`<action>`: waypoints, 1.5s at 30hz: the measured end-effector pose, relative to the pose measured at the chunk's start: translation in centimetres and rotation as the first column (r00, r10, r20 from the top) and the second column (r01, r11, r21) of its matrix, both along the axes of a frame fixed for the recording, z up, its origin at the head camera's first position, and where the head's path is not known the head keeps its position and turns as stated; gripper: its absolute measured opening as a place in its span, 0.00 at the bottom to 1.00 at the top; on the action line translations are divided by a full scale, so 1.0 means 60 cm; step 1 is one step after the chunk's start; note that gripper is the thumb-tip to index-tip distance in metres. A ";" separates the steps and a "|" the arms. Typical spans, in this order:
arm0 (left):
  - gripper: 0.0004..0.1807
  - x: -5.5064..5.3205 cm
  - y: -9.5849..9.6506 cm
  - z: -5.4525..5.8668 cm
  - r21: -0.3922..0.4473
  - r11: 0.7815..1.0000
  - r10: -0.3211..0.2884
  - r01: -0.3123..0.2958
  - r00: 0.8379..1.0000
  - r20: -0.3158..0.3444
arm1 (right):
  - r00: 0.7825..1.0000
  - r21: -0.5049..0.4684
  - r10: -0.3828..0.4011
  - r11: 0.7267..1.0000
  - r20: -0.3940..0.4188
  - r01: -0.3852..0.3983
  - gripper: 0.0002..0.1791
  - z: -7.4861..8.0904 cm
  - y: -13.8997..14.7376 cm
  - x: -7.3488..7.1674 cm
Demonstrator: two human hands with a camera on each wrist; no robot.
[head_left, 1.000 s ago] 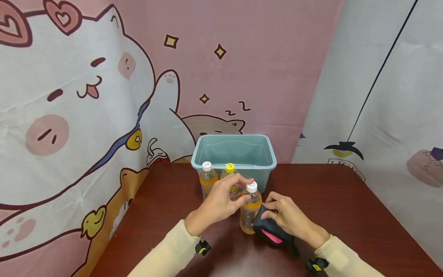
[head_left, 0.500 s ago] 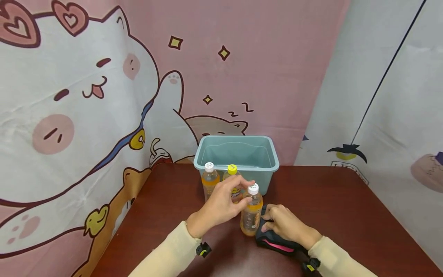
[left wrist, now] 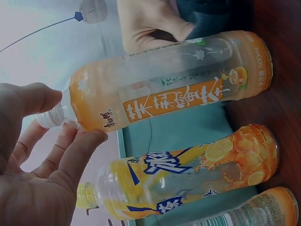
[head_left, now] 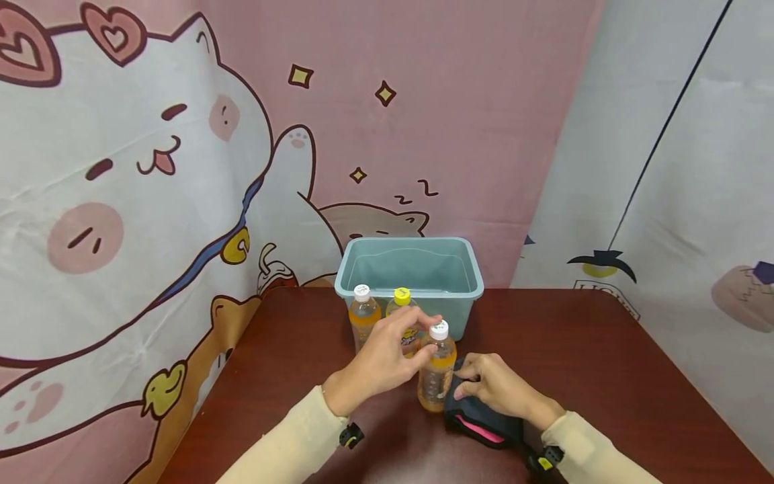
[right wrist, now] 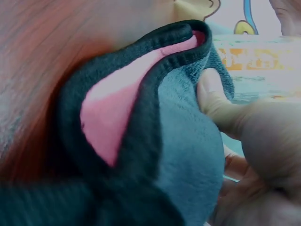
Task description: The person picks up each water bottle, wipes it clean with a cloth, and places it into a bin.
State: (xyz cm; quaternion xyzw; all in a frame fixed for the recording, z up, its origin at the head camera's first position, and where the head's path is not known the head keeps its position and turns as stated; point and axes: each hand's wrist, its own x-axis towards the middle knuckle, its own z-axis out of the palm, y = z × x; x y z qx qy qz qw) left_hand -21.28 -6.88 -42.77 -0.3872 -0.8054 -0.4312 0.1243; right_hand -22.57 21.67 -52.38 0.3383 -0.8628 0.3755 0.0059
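Note:
My left hand pinches the neck of a plastic tea bottle just under its white cap; the bottle stands upright on the table. In the left wrist view its orange label shows, and the bottle looks mostly see-through. To its right, my right hand pinches the upper part of a folded dark grey fabric piece close against the bottle. Black edging and a pink lining show at its opening in the right wrist view. The thumb lies on the grey outside; the other fingers are partly hidden behind it.
A light blue plastic bin stands at the back of the brown table. Before it stand a white-capped bottle and a yellow-capped bottle, partly hidden by my left hand. A cartoon-printed cloth hangs behind.
My right hand has come down a little with the fabric piece, which now lies lower and flatter beside the bottle. The left hand stays at the bottle's neck.

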 end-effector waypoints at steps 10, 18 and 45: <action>0.15 0.004 -0.001 0.003 -0.020 1.000 0.006 -0.005 1.000 0.031 | 0.998 -0.096 -0.039 0.995 -0.049 0.034 0.12 0.044 0.000 0.010; 0.21 0.002 0.000 0.003 -0.019 1.000 0.010 -0.010 1.000 0.028 | 0.994 -0.146 -0.076 0.987 -0.084 0.064 0.10 0.084 0.004 0.014; 0.25 0.002 -0.002 0.011 -0.031 0.999 0.022 -0.020 0.998 0.054 | 0.967 -0.224 -0.212 0.958 -0.142 0.177 0.20 0.133 -0.035 0.036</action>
